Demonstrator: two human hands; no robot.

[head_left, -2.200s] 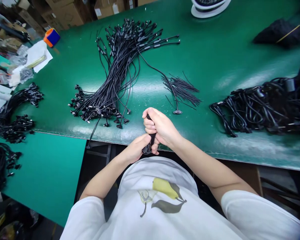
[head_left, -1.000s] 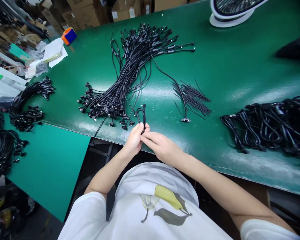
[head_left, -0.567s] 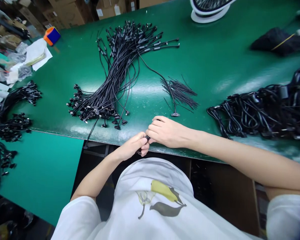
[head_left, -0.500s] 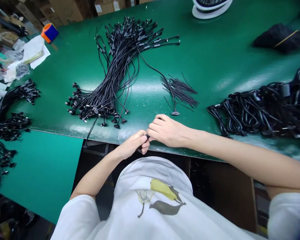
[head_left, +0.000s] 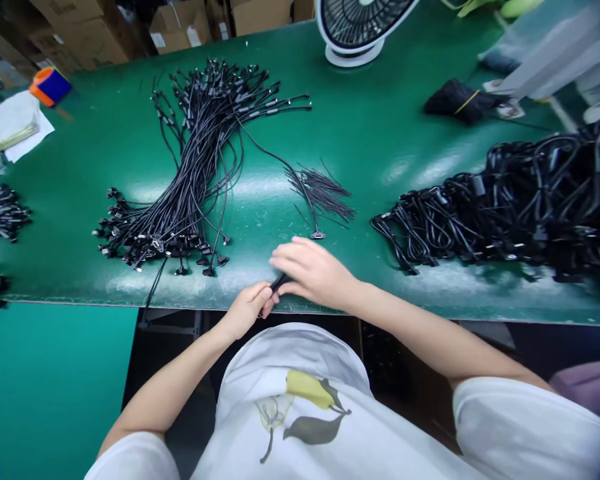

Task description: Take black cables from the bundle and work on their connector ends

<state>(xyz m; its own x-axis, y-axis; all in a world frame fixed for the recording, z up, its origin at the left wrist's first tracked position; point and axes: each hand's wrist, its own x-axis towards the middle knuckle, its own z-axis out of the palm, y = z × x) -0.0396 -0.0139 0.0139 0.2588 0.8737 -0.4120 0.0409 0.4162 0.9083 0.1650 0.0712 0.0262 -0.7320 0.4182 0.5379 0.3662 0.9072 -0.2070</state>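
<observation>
My left hand [head_left: 253, 308] is closed around a short dark bundle that looks like a folded black cable [head_left: 279, 283], just off the table's front edge. Its end pokes up past my left thumb toward my right hand [head_left: 315, 272]. The fingers of that right hand are stretched out, apart from the thumb, with the cable's end in the gap between them. Whether they touch it I cannot tell. Beyond my right fingers lies the connector [head_left: 318, 235] of a single black cable. Beside that cable is a small pile of thin black ties [head_left: 323, 193].
A large sheaf of black cables [head_left: 180, 180] lies on the green table [head_left: 380, 133] at left. Coiled cables [head_left: 460, 220] are heaped at right. Farther back stand a white fan [head_left: 353, 53], a black bundle [head_left: 455, 101] and an orange-and-blue tape roll [head_left: 50, 87].
The view has shifted to the right, bringing more of the fan and the coiled heap into sight. My right fingers have loosened and stretched out; my left hand keeps its grip.
</observation>
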